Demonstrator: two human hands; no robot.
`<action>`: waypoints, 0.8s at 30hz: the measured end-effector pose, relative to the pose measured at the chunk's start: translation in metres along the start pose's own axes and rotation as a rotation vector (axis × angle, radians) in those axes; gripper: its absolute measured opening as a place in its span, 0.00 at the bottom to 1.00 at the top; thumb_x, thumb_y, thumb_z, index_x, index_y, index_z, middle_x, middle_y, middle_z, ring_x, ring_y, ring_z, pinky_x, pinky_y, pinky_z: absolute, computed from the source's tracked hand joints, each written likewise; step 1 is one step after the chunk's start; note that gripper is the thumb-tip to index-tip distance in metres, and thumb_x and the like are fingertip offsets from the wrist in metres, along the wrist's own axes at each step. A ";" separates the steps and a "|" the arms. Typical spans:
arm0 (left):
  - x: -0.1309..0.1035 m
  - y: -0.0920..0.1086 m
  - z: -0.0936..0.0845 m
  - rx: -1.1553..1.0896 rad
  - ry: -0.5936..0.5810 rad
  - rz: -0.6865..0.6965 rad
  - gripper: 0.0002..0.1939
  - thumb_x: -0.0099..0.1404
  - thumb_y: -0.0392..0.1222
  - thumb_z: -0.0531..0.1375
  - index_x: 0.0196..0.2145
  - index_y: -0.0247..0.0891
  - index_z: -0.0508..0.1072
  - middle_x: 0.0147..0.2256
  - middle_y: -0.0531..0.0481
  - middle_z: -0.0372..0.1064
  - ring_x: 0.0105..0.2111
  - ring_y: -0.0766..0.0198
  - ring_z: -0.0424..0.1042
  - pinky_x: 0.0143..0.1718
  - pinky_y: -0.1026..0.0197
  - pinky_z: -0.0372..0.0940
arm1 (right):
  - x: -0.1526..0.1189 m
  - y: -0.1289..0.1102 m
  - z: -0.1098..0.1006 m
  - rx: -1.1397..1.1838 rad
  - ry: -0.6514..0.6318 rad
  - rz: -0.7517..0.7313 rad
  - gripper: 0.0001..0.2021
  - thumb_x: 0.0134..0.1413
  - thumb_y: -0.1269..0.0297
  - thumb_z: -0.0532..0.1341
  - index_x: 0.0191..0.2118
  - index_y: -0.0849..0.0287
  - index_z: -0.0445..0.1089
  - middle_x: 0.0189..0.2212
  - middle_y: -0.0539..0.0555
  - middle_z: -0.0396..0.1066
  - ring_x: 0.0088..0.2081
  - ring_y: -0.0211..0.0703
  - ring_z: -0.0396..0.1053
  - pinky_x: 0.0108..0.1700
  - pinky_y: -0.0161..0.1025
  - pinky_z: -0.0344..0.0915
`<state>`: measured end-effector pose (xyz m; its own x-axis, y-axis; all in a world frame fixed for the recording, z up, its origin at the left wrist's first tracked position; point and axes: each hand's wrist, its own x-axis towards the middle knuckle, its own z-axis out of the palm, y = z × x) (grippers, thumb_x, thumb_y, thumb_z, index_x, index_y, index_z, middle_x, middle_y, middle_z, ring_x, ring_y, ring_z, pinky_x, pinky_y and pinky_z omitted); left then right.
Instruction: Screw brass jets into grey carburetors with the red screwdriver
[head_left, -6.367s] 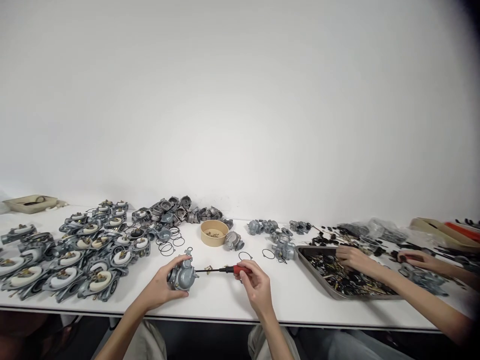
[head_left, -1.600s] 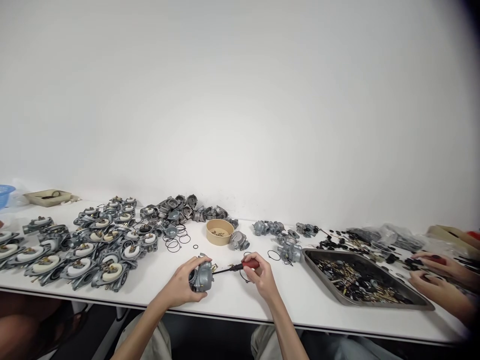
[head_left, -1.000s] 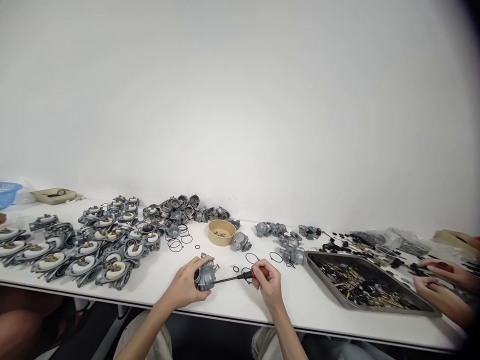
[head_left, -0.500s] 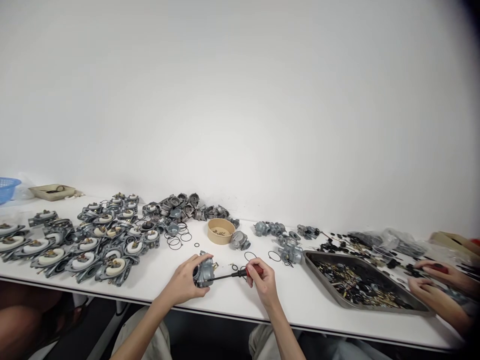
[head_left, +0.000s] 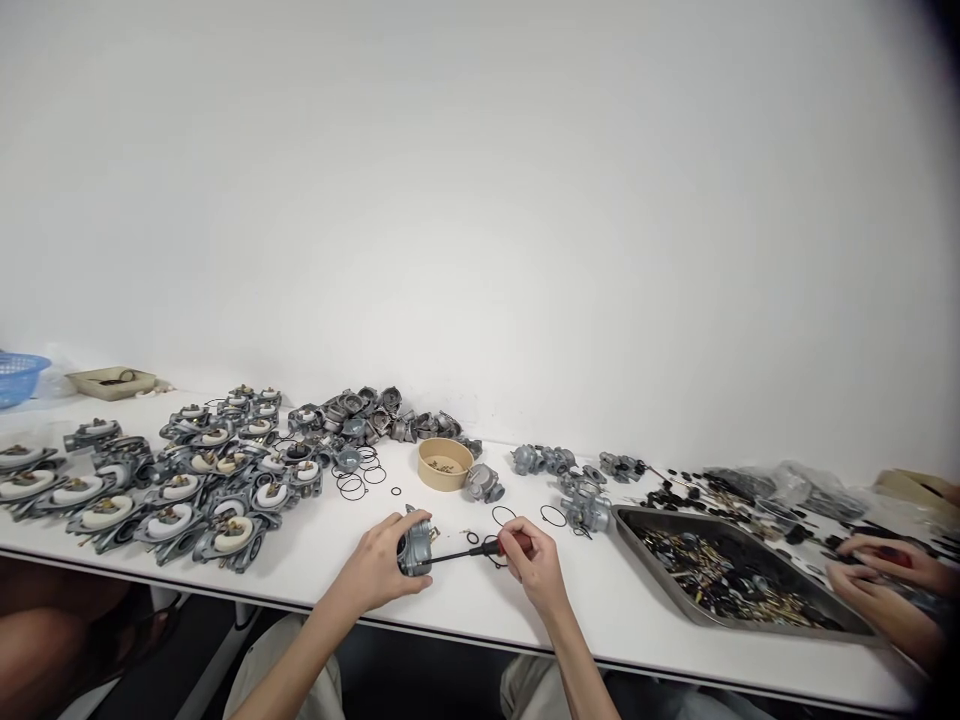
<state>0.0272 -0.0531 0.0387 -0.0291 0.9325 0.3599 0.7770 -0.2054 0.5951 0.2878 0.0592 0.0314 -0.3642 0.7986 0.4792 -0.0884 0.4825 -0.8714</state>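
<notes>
"Where do we stand in this view, clock centred on the metal part?"

"At centre, our left hand grips the grey metal part just above the white table, its rounded side looking complete. We cannot tell whether every fastener is in. Toward nine o'clock, open metal units show white curved inserts."

"And our right hand?"

"Closed around the red handle of a screwdriver at three o'clock, its tip at the part's side. We judge this mid-work, but cannot tell if the tip is seated."

"Which way do they point?"

"The screwdriver's long axis runs from three to nine, tip toward nine. The part's rounded side faces three; our fingers hide its long axis."
</notes>
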 end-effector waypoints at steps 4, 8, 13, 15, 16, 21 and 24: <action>0.000 0.001 0.000 0.008 -0.002 0.009 0.41 0.52 0.40 0.69 0.64 0.49 0.64 0.60 0.48 0.67 0.63 0.43 0.62 0.63 0.48 0.59 | -0.001 -0.007 0.000 0.008 -0.065 -0.027 0.16 0.57 0.49 0.65 0.37 0.58 0.69 0.29 0.52 0.66 0.23 0.36 0.57 0.24 0.35 0.57; 0.000 0.004 -0.003 0.004 -0.010 0.010 0.41 0.52 0.38 0.68 0.64 0.48 0.64 0.59 0.47 0.68 0.63 0.44 0.62 0.63 0.48 0.59 | -0.001 -0.010 -0.003 -0.019 -0.071 0.051 0.17 0.61 0.47 0.61 0.32 0.58 0.68 0.21 0.47 0.60 0.19 0.33 0.51 0.21 0.34 0.50; 0.001 0.002 -0.003 0.017 -0.014 -0.036 0.41 0.51 0.40 0.69 0.63 0.48 0.66 0.60 0.45 0.68 0.63 0.42 0.62 0.63 0.47 0.59 | -0.001 -0.010 -0.006 -0.005 -0.143 0.031 0.18 0.58 0.47 0.64 0.42 0.57 0.71 0.24 0.48 0.63 0.22 0.36 0.56 0.23 0.34 0.55; 0.001 0.001 -0.003 0.020 -0.016 -0.026 0.41 0.50 0.40 0.69 0.63 0.48 0.66 0.59 0.45 0.68 0.62 0.43 0.62 0.62 0.47 0.59 | 0.000 -0.008 -0.005 -0.002 -0.118 0.058 0.19 0.60 0.45 0.61 0.38 0.58 0.71 0.23 0.48 0.62 0.20 0.34 0.53 0.21 0.34 0.52; 0.001 0.002 -0.003 0.020 -0.014 -0.017 0.41 0.50 0.40 0.69 0.63 0.49 0.66 0.58 0.45 0.69 0.61 0.43 0.64 0.62 0.48 0.60 | 0.000 -0.008 -0.004 -0.002 -0.116 0.057 0.19 0.60 0.45 0.61 0.37 0.59 0.71 0.23 0.49 0.63 0.20 0.34 0.54 0.21 0.34 0.52; 0.002 0.005 -0.006 0.053 -0.014 -0.023 0.40 0.50 0.42 0.70 0.62 0.51 0.67 0.54 0.46 0.71 0.54 0.44 0.70 0.56 0.50 0.64 | 0.001 -0.007 0.000 0.021 -0.067 0.065 0.19 0.58 0.45 0.62 0.35 0.58 0.70 0.22 0.47 0.60 0.19 0.34 0.53 0.21 0.33 0.51; 0.003 0.005 -0.005 0.088 -0.009 -0.019 0.40 0.50 0.42 0.69 0.61 0.51 0.68 0.51 0.46 0.72 0.49 0.47 0.73 0.52 0.53 0.66 | 0.000 -0.008 -0.001 -0.013 -0.088 0.027 0.18 0.58 0.45 0.63 0.39 0.57 0.73 0.27 0.51 0.65 0.23 0.37 0.59 0.24 0.35 0.58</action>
<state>0.0275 -0.0532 0.0465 -0.0394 0.9387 0.3424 0.8283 -0.1610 0.5366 0.2891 0.0557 0.0385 -0.4459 0.7770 0.4443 -0.0658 0.4666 -0.8820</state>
